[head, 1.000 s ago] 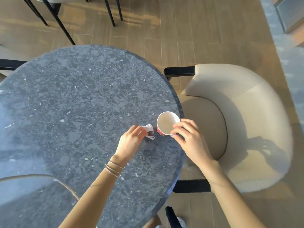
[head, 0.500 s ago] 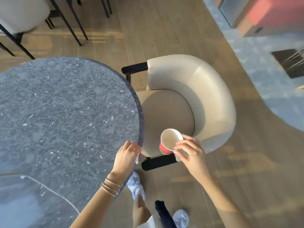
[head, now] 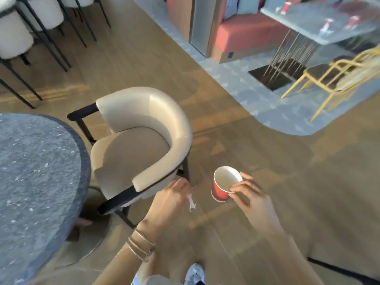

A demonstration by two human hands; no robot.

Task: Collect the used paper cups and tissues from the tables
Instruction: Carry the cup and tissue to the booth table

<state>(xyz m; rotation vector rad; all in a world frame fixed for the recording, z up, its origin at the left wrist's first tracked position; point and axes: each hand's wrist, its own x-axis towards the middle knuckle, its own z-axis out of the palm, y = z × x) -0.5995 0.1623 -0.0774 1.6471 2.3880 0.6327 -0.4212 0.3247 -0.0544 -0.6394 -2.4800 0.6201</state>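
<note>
My right hand (head: pixel 251 198) holds a red paper cup (head: pixel 223 187) by its rim, over the wooden floor. The cup is tilted and its white inside looks empty. My left hand (head: pixel 168 200), with bracelets on the wrist, grips a crumpled white tissue (head: pixel 191 202); only a twisted end hangs out below the fingers. Both hands are in the air to the right of the beige chair, away from the round grey stone table (head: pixel 35 171) at the left.
A beige tub chair (head: pixel 144 124) with black legs stands between the table and my hands. White stools (head: pixel 14 33) are at the back left. At the far right are a red bench (head: pixel 244 36), a glass table (head: pixel 316 19) carrying red cups, and a yellow chair (head: pixel 329 75).
Both hands have left the grey table, carrying the cup and the tissue. The view has swung right, past the beige chair, toward the open floor and the far glass table.
</note>
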